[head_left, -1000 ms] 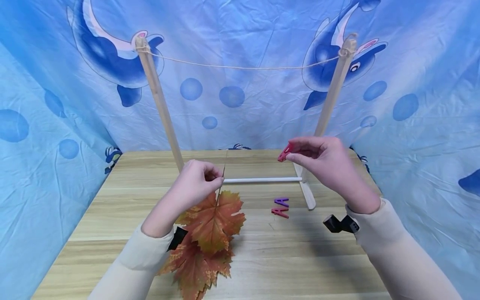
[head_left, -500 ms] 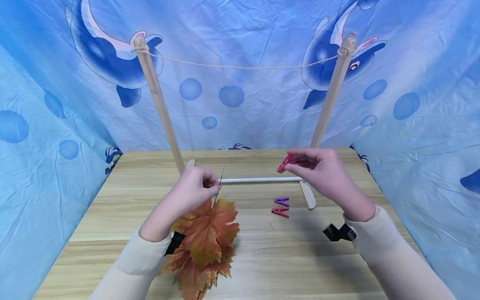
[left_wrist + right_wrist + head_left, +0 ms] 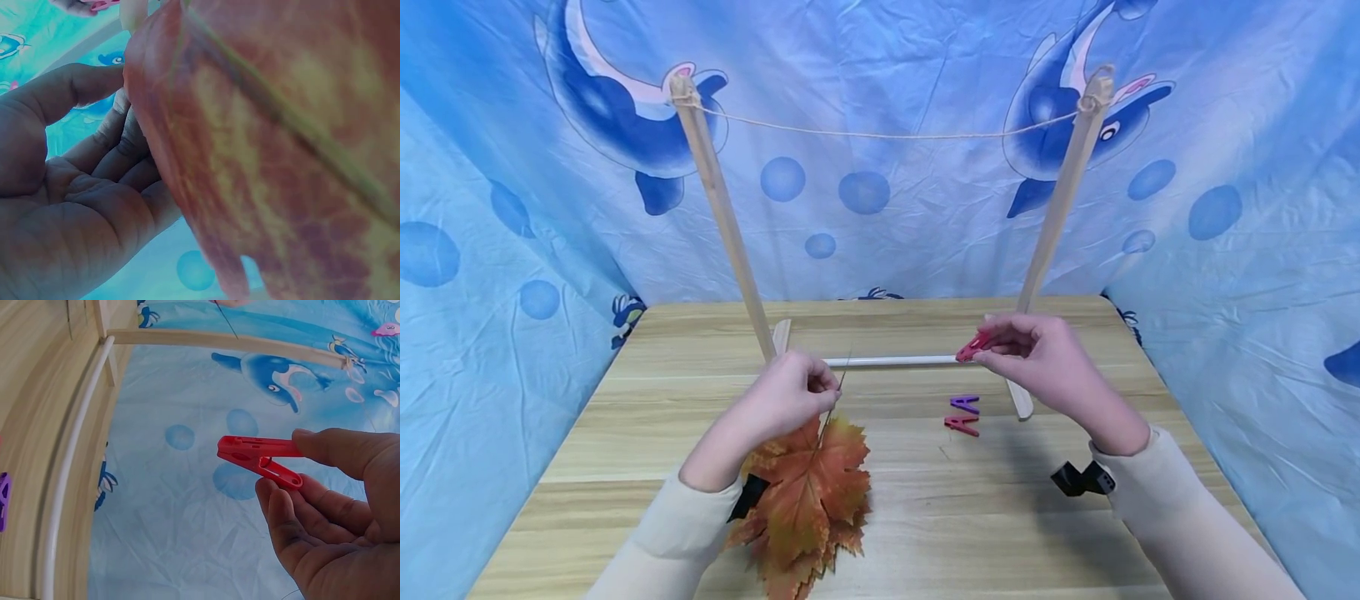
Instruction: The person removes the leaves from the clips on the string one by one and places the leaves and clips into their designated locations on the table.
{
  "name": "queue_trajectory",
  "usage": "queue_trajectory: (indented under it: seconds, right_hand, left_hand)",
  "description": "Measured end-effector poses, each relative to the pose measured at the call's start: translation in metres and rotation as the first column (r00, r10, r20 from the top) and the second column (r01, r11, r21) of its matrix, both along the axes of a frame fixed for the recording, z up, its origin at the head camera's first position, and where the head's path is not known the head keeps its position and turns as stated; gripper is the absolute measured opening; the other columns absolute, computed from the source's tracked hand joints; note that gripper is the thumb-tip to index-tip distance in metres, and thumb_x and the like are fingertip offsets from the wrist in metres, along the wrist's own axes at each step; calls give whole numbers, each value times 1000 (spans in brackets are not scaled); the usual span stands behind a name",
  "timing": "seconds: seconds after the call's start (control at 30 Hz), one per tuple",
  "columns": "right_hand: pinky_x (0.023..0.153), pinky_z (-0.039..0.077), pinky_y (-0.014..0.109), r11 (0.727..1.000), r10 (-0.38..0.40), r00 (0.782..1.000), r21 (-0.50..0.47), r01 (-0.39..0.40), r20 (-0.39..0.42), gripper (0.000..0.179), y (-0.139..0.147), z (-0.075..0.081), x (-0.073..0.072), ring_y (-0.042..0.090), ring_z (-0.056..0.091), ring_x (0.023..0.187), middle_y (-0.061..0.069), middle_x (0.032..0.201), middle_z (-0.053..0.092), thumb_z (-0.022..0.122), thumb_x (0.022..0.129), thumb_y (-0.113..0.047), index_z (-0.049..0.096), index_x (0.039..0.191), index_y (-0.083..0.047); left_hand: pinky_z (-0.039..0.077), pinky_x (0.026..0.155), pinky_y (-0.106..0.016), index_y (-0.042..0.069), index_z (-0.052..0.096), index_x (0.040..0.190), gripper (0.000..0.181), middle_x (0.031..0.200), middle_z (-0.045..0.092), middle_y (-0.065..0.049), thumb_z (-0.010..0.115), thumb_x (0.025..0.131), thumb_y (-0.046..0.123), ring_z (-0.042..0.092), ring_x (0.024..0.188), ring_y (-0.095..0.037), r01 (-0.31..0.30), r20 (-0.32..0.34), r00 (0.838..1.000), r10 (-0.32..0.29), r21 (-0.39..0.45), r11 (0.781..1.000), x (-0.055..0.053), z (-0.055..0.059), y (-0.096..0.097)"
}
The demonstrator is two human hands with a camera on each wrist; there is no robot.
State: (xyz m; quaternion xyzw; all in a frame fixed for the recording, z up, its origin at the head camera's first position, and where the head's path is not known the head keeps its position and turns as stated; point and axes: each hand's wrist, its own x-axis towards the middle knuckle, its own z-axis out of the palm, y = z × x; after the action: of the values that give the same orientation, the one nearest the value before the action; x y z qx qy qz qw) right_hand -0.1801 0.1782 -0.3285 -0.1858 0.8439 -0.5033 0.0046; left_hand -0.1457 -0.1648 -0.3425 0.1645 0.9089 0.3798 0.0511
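My left hand [image 3: 786, 392] pinches the thin stem of an orange-red artificial maple leaf [image 3: 812, 483], which hangs below the fingers over other leaves [image 3: 790, 575] on the table. In the left wrist view the leaf [image 3: 269, 137] covers much of the frame and hides the fingertips. Across the table my right hand [image 3: 1037, 354] holds a red clothespin [image 3: 972, 346] between thumb and fingers. The right wrist view shows this clothespin [image 3: 256, 453] gripped by its handle ends, with its nose pointing away from the hand.
A purple clothespin [image 3: 964, 404] and another red clothespin [image 3: 962, 425] lie on the wooden table [image 3: 940, 517]. Behind them stands a frame with a left post [image 3: 722, 208], a right post [image 3: 1063, 192], a low white rod [image 3: 887, 361] and a string [image 3: 880, 134] tied across the top.
Both hands have come lower, toward the table. The held leaf has dropped with the left hand and covers more of the leaves beneath. The red clothespin stays in my right hand.
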Motion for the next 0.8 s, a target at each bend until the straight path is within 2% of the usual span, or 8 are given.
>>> queue_trajectory:
  seconds: [0.2,0.47,0.67,0.8]
  right_hand:
    - [73,58,31,1000,1,1000,30,-1,8,30,2,-10,0,20,70,88,6,99,73,83,88,-12,73,115,-2]
    - [71,58,30,997,57,998,49,-56,-14,27,4,-30,-1,20,70,84,6,93,74,82,87,-7,74,111,2]
    - [72,58,32,995,58,997,78,-62,47,24,4,-42,2,20,69,84,5,94,72,82,87,-7,73,108,0]
    - [73,57,33,992,71,994,98,-79,83,23,6,-49,4,21,68,85,5,94,70,81,87,-6,72,107,-1]
  left_hand:
    - [48,63,-32,8,73,78,14,69,63,5,67,86,-2,55,65,-12,18,5,1000,-18,-26,999,1,-7,2]
    - [47,61,-32,8,72,75,15,67,60,5,66,84,-3,53,62,-12,40,48,998,-37,-61,997,0,-17,3]
    - [44,59,-31,9,71,70,20,62,57,6,66,86,-2,50,58,-11,33,82,996,-25,-106,994,1,-21,5]
    - [44,60,-30,8,70,70,20,62,57,5,66,86,-3,49,59,-11,35,100,995,-25,-107,994,1,-25,4]
